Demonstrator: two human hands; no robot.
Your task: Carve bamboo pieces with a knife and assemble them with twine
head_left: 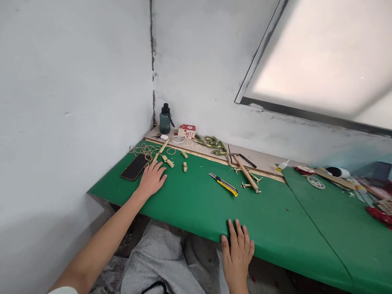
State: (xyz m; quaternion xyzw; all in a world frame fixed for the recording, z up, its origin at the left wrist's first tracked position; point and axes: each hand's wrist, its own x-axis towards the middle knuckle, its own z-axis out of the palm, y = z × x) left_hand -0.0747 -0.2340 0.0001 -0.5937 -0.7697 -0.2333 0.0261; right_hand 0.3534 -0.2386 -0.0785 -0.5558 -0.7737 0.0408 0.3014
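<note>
My left hand (152, 178) lies palm down on the green table cover (187, 202), fingers spread. Just beyond its fingertips are a long pale bamboo stick (164, 146) and a short bamboo piece (168, 162). Two more short pieces, one a bamboo piece (185, 166), rest to their right. Left of this hand is a dark phone (134, 166), with a tangle of twine (143, 150) behind it. My right hand (238, 250) rests flat at the table's front edge, fingers stretched out and holding nothing. Beyond it lies a yellow utility knife (225, 185).
A hammer (246, 172) lies over small T-shaped pieces. Along the back are a water bottle (165, 119), a red-and-white box (186, 131), green bamboo pieces (212, 142) and a glue bottle (282, 165). Spools and a red bundle (384, 218) sit at right. Walls bound the left and back.
</note>
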